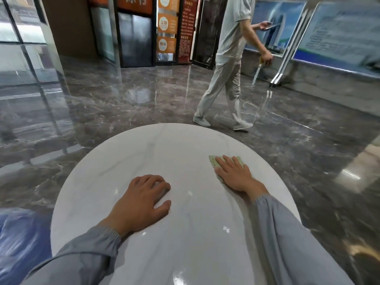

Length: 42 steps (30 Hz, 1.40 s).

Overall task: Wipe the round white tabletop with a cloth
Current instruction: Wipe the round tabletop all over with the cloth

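Both arms reach forward in grey sleeves point(82, 254) with gathered elastic cuffs. The left hand point(141, 200) rests palm down near the middle of the tabletop point(164, 145). Its fingers are loosely bent with the tips on the surface and the thumb out to the side, and it holds nothing. The right arm stretches further out and to the right. The right hand point(234, 173) lies flat on the cloth point(212, 161), fingers straight and slightly spread, pressing it down rather than gripping it.

The cloth is pale green with a fine dotted weave. It lies flat on the far right part of the tabletop, with a corner and an edge showing past the fingertips. The tabletop is round, white and glossy, with faint grey veins and small bright glints.

Beyond it is a polished dark marble floor point(123, 95) that mirrors the windows. A passer-by point(228, 58) in light grey clothes and pale shoes walks across it. Behind stand dark doors with orange signs point(167, 23) and blue display boards point(339, 31).
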### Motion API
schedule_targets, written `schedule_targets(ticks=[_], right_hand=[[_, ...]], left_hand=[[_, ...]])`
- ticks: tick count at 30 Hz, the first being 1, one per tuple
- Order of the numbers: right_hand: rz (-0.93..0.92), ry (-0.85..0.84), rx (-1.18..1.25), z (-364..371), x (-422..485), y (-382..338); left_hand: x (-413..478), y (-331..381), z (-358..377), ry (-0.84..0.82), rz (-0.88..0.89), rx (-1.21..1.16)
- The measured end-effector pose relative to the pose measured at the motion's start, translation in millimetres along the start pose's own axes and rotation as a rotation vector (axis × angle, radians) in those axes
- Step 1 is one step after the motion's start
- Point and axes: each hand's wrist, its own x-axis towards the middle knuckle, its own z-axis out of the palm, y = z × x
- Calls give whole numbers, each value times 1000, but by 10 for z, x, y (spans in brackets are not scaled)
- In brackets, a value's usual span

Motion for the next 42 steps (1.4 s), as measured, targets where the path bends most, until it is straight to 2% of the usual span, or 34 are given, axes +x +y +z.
schedule_targets(ticks=[3, 7, 18, 23, 26, 30, 33, 37, 42], right_hand=[[140, 18, 22, 9, -448, 492], [164, -6, 18, 152, -1024, 531], [-206, -22, -30, 771, -2805, -637], [-201, 1, 15, 738, -2698, -564], [-76, 45, 37, 623, -2311, -290], [150, 22, 69, 309, -1692, 258], [213, 6, 96, 234, -1517, 450], [159, 22, 76, 389, -1780, 278], [-61, 23, -18, 786, -2792, -268]], left_hand=[[-6, 13, -12, -3, -6, 8], [-6, 43, -16, -10, -19, 6], [9, 42, -17, -38, 0, 5], [22, 3, -19, -44, 16, 16], [26, 18, -27, -49, 12, 25], [37, 38, -49, -40, 9, 26], [28, 56, -62, -39, 9, 29], [28, 58, -64, -30, 12, 28], [55, 38, -25, -24, 31, 36]])
